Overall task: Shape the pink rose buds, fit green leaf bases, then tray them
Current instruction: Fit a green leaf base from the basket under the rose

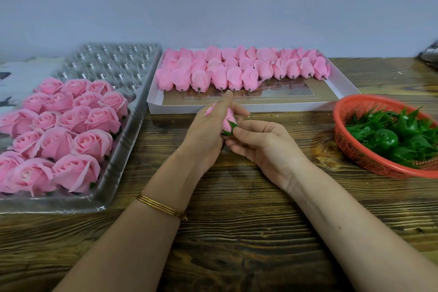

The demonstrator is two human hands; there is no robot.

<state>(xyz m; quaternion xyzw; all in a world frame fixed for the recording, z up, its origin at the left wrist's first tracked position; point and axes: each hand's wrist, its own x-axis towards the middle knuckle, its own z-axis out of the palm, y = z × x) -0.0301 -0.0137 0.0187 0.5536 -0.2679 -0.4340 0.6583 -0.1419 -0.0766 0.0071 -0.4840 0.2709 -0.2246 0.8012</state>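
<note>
My left hand (208, 130) grips a pink rose bud (227, 119) above the middle of the wooden table. A green leaf base (231, 128) sits at the bud's lower end, pinched there by my right hand (259, 143). Much of the bud is hidden by my left palm. At the left, a clear plastic tray (113, 64) holds several opened pink roses (71, 126) in its near part. A white box (256, 107) at the back holds rows of closed pink buds (237, 69). A red basket (355, 149) on the right holds green leaf bases (391, 135).
The wooden table (237, 232) runs to a pale wall at the back. A dark object (429, 54) sits at the far right edge. The clear tray's far cells hold nothing. Bare wood lies in front of my forearms.
</note>
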